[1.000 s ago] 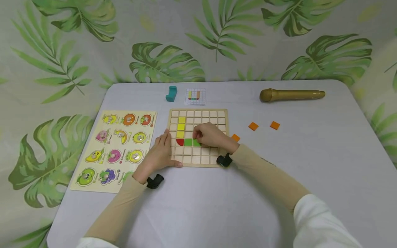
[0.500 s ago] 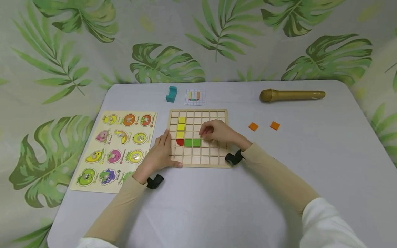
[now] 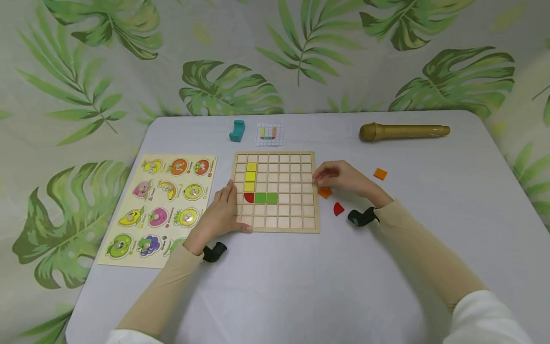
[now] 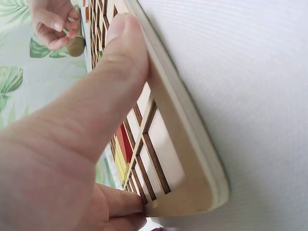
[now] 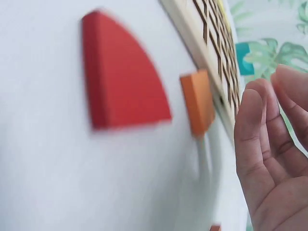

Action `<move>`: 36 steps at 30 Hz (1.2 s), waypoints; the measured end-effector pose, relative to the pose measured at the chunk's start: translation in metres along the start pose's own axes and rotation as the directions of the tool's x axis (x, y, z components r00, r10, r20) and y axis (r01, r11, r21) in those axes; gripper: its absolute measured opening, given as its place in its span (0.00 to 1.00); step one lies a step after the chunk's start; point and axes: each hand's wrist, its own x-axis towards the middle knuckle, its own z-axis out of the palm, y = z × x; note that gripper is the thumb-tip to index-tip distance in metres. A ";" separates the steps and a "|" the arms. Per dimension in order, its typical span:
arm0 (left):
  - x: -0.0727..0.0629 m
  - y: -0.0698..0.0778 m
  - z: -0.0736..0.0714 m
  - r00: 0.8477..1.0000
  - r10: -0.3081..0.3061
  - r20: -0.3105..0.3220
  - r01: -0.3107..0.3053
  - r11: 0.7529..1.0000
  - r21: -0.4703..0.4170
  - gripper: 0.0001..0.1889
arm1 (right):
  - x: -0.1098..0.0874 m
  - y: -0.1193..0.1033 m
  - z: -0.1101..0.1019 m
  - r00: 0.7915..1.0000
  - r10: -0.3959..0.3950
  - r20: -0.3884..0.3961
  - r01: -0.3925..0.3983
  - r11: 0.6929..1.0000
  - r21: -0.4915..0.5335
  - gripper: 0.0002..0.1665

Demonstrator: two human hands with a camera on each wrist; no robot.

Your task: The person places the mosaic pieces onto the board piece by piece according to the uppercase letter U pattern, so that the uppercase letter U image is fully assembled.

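A wooden grid board [image 3: 296,222] lies mid-table, holding a column of yellow square tiles [image 3: 250,177], a red quarter-round tile [image 3: 249,197] and two green square tiles [image 3: 266,198]. My left hand [image 3: 216,215] rests on the board's near left corner, thumb along the front rim and fingers at the left edge. Just off the board's right edge, my right hand [image 3: 343,179] hovers with relaxed fingers and nothing visible between them. Beneath it lie an orange square tile [image 5: 199,101] and a loose red quarter-round tile [image 5: 125,72].
Another orange tile [image 3: 380,174] lies farther right. Behind the board are a teal notched block [image 3: 237,131] and a small pattern card [image 3: 269,134]. A gold microphone [image 3: 406,132] lies at the back right. On the left is a fruit puzzle board [image 3: 180,177].
My right hand has left the green tiles and moved right, past the board's edge. The loose red tile shows now, while one orange tile is hidden behind the hand. My left hand stays put.
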 end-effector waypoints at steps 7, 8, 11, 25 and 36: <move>0.001 -0.001 0.000 1.000 0.004 -0.003 -0.004 1.000 0.001 0.65 | -0.026 0.016 -0.024 0.996 0.019 -0.082 -0.017 1.000 0.017 0.16; 0.001 -0.001 0.000 1.000 0.004 -0.002 -0.004 1.000 0.002 0.65 | -0.029 0.018 -0.027 0.996 0.026 -0.090 -0.024 0.999 0.025 0.16; 0.001 -0.002 0.000 1.000 0.000 0.003 0.000 1.000 0.005 0.65 | -0.038 0.022 -0.032 0.994 0.040 -0.101 -0.036 0.999 0.037 0.16; 0.002 0.001 -0.001 1.000 0.002 0.000 -0.002 1.000 0.015 0.65 | -0.053 0.030 -0.025 1.000 -0.031 0.002 0.031 0.998 -0.050 0.12; 0.002 0.000 0.000 1.000 -0.006 0.006 0.006 1.000 0.025 0.65 | -0.057 0.027 -0.006 0.999 -0.032 0.030 0.039 0.961 -0.273 0.09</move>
